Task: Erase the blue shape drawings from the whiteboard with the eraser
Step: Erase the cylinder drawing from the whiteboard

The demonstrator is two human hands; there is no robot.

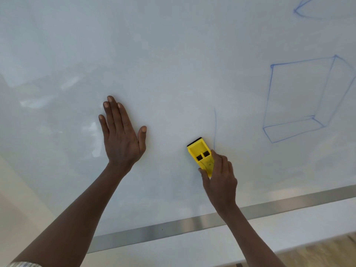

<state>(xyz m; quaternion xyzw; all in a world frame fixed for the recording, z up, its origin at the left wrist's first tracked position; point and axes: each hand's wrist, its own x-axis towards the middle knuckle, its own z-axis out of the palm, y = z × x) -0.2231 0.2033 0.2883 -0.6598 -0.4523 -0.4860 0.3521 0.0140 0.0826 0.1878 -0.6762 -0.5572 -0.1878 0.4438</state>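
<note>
Partly, right hand (219, 180) hides eraser (201, 154).

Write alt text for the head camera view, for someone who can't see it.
A person's right hand presses a yellow eraser against a whiteboard beside a thin blue line, while the left hand rests flat on the board. A blue box drawing and part of another blue shape remain at right.

I see my left hand (123, 135) pressed flat, fingers straight, on the glossy white whiteboard (173, 64). My right hand (219, 180) grips the yellow plastic eraser (200, 155), flat against the board, just left of a thin blue line (215, 128). Farther right, a blue box drawing (269, 97); a partial blue shape (297, 13) at far right.
</note>
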